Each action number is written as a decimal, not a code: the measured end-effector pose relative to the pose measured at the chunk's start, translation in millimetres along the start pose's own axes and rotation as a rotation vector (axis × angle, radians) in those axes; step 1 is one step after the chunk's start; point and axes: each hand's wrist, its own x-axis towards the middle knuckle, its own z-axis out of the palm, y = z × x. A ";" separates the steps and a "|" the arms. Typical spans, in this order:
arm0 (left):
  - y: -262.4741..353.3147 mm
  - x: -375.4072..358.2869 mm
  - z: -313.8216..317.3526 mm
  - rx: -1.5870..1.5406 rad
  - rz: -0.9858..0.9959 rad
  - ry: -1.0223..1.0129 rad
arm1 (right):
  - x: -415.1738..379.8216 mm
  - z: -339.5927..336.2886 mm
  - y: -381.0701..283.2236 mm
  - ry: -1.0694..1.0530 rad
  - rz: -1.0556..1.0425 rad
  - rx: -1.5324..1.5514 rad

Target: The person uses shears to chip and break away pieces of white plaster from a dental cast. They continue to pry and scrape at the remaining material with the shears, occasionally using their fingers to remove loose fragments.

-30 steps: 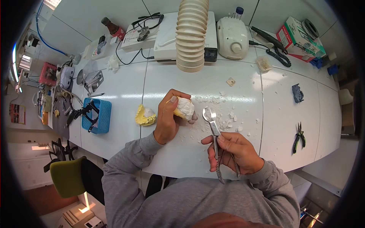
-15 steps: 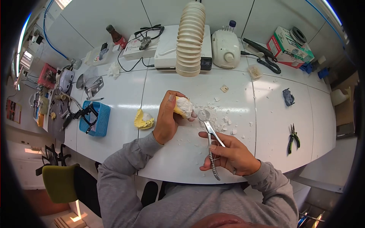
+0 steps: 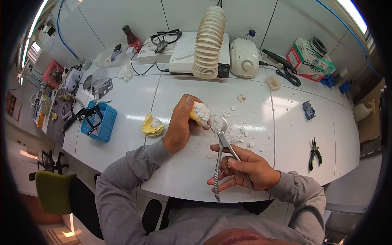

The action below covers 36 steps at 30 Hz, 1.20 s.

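My left hand (image 3: 178,125) is closed around a dental plaster model (image 3: 201,114), yellow at its side and rough white on the part facing right. In my right hand (image 3: 257,168) are metal plaster nippers (image 3: 222,140). Their handles are spread wide and their curved jaws stand apart, just right of the model and close to its lower edge. Fingers of the right hand reach between the two handles. A second yellow dental model (image 3: 152,125), with some white in it, lies on the table left of my left hand.
Broken white plaster bits (image 3: 237,132) are scattered right of the model. A ribbed extraction hose (image 3: 209,45) hangs over the back of the table (image 3: 179,175). Black-and-green pliers (image 3: 315,155) lie at the right; a blue basket (image 3: 107,124) stands at the left.
The nippers' handles have spread further apart and the jaws have opened. My left hand still holds the model in nearly the same place. The whole view has shifted slightly.
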 end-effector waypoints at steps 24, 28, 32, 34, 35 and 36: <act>3.3 -4.8 3.7 0.144 -0.009 -0.141 | -2.8 -5.9 5.8 -0.093 0.139 0.001; 3.3 -4.5 4.0 0.152 -0.007 -0.147 | -2.6 -9.1 6.5 -0.080 0.145 -0.009; 0.8 -3.8 0.4 0.166 0.002 -0.157 | -2.2 -8.8 7.0 -0.094 0.141 0.005; 0.3 -3.7 -0.3 0.183 0.009 -0.162 | -2.2 -9.5 6.1 -0.086 0.146 0.011; 0.0 -3.6 -0.4 0.191 0.013 -0.164 | -2.3 -9.2 5.9 -0.086 0.147 0.007; -0.4 -3.6 -0.6 0.195 0.012 -0.160 | -2.4 -8.8 5.8 -0.085 0.149 0.003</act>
